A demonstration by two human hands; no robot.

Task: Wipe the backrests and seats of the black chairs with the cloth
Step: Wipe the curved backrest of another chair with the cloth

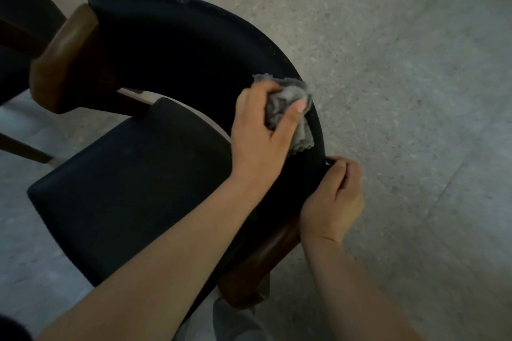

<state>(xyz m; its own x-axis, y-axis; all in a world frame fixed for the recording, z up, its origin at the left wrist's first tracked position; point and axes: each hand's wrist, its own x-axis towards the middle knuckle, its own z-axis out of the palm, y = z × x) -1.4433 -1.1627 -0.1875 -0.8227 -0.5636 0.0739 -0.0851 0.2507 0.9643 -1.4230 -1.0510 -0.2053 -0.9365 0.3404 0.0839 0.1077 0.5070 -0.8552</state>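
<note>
A black seat (pixel 124 188) lies left; the curved black backrest (pixel 180 50) arches round it. The left hand (pixel 257 135) bunches a grey cloth (pixel 291 108) between thumb and fingers, pressing it on the backrest to wipe. The right hand (pixel 332 196) grips the backrest's outer edge, likely steadying it.

Left hand (pixel 260 144) bunching grey cloth (pixel 289 104) against curved black backrest (pixel 180 50), right hand (pixel 332 199) gripping its edge

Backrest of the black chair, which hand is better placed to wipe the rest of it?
Left. The left hand holds the grey cloth against the backrest, so it can probably just slide along. The right hand has no cloth; it grips the backrest's outer edge, apparently steadying it.
</note>
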